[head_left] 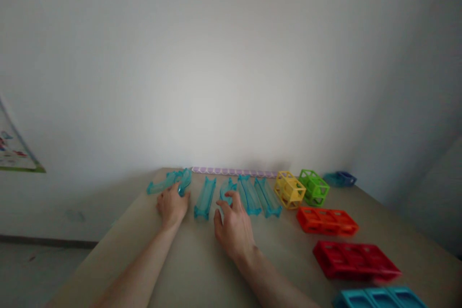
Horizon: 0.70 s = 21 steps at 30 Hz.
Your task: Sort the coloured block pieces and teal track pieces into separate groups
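Just beyond the right hand (pixel 235 226), the nearer one, its fingers held apart, a partly hidden curved track (pixel 224 188) is set on the surface (pixel 202 260), while whether another curve (pixel 186 178) is gripped by the left hand's (pixel 173 207) fingers cannot be told.

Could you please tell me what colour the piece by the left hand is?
The piece is translucent turquoise, seen in the head view.
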Motion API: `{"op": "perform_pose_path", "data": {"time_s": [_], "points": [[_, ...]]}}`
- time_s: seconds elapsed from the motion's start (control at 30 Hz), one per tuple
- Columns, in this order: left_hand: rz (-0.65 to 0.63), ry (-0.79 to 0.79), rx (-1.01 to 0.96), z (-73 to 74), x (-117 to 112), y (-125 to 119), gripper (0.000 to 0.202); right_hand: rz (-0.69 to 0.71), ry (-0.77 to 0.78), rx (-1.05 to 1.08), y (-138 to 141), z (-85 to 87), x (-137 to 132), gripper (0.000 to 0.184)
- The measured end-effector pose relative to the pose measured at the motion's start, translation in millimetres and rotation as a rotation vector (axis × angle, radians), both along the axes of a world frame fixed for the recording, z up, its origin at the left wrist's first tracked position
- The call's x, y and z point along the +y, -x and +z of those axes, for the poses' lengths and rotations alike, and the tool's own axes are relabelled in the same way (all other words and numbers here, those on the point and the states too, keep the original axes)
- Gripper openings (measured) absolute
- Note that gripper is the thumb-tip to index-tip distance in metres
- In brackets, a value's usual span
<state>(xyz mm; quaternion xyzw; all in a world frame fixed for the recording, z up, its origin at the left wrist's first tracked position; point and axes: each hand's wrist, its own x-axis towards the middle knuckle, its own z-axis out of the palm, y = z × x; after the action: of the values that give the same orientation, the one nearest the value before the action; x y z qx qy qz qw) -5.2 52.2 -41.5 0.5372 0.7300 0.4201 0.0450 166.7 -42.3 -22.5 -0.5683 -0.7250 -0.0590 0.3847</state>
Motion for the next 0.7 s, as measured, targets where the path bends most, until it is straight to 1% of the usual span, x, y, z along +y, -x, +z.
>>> {"op": "perform_pose_path", "data": {"time_s": [0.07, 0.13, 0.4, 0.53, 0.7], "points": [[0.016, 0.01, 0.048, -5.1, 5, 4, 0.037, 0.003, 0.005, 0.001, 0, 0.0, 0, 0.022], [0.034, -0.008, 0.053, -8.4, 10, 8, 0.033, 0.001, 0.011, 0.006, 0, 0.3, -1, 0.021], [0.114, -0.08, -0.115, -14.7, 23, 16, 0.023, 0.019, 0.036, 0.013, 0, 2.5, -2, 0.02], [0.14, -0.108, -0.186, -15.1, 25, 16, 0.018, 0.019, 0.035, 0.026, 0, 2.6, -3, 0.021], [0.142, -0.14, -0.223, -14.8, 25, 15, 0.015, 0.029, 0.046, 0.033, 0, 2.5, -2, 0.022]]}}
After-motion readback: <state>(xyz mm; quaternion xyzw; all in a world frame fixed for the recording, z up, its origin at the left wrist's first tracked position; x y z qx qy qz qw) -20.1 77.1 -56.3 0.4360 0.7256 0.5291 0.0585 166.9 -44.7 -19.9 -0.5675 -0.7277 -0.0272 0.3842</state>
